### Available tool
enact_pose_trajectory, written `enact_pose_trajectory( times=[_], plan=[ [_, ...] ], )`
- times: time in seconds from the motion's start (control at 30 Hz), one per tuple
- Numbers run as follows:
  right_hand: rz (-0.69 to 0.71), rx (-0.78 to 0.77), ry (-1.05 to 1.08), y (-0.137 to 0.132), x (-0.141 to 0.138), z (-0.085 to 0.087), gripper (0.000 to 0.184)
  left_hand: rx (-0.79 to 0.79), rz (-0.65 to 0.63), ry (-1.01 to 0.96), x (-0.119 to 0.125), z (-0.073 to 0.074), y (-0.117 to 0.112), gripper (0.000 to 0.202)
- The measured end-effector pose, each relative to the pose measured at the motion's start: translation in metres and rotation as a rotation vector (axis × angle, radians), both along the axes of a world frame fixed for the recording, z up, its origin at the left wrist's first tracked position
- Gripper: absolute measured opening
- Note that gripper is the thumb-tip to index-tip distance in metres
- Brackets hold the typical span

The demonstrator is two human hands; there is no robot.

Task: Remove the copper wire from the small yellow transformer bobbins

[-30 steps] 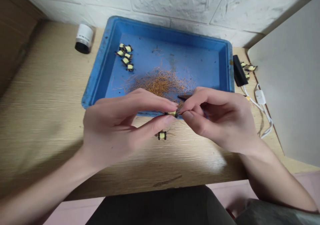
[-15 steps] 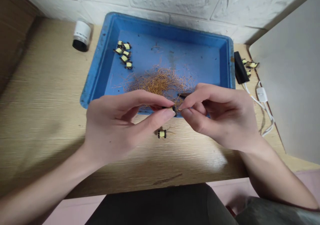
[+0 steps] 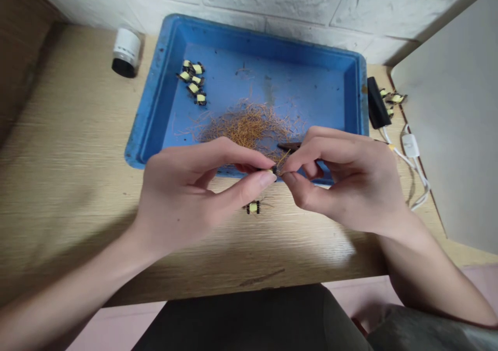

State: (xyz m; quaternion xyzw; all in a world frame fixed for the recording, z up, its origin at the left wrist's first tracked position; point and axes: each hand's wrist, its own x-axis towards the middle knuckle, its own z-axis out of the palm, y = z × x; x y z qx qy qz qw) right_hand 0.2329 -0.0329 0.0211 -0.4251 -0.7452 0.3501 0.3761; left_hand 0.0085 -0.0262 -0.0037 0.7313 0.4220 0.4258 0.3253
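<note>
My left hand [image 3: 194, 195] pinches a small yellow-taped coil component [image 3: 273, 170] between thumb and fingertips, and most of it is hidden by the fingers. My right hand [image 3: 342, 177] grips a small dark tool [image 3: 290, 146], whose narrow end meets the component. Both hands hover over the near rim of a blue plastic tray [image 3: 249, 39]. Fine copper wire clippings [image 3: 247, 125] lie in a tangled heap in the tray, just beyond my fingers. Several similar components [image 3: 192, 83] sit at the tray's left side, and another [image 3: 252, 207] lies on the table below my hands.
A light wood-grain table [image 3: 73, 148] holds everything. A white bottle with a black end [image 3: 126, 52] lies at back left. At right are a black adapter [image 3: 377, 103], several more components [image 3: 395, 98], a white cable [image 3: 410, 153] and a grey panel [image 3: 447, 107].
The whole scene has shifted slightly upward in view. My hands have stayed close together at the component, with the right hand's dark tool showing more clearly above the fingers.
</note>
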Motion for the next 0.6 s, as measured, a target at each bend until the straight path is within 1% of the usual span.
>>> enact_pose_trajectory(
  times=[0.17,0.3,0.47,0.6],
  plan=[
    [0.028,-0.038,0.019,0.0009,0.0001,0.0015,0.021,-0.049,-0.001,0.003,0.0003,0.0023,-0.0029,0.012],
    [0.058,-0.113,0.094,0.0012,0.0006,0.0009,0.021,-0.069,-0.024,-0.031,0.0003,0.002,-0.0029,0.015],
    [0.054,-0.202,0.178,0.0007,0.0,-0.0005,0.02,-0.049,-0.026,-0.051,-0.0001,0.0009,-0.0025,0.017],
    [0.05,-0.309,0.239,-0.0004,-0.0005,-0.0026,0.018,-0.043,-0.019,-0.052,-0.0002,0.0006,-0.0026,0.016]
  ],
)
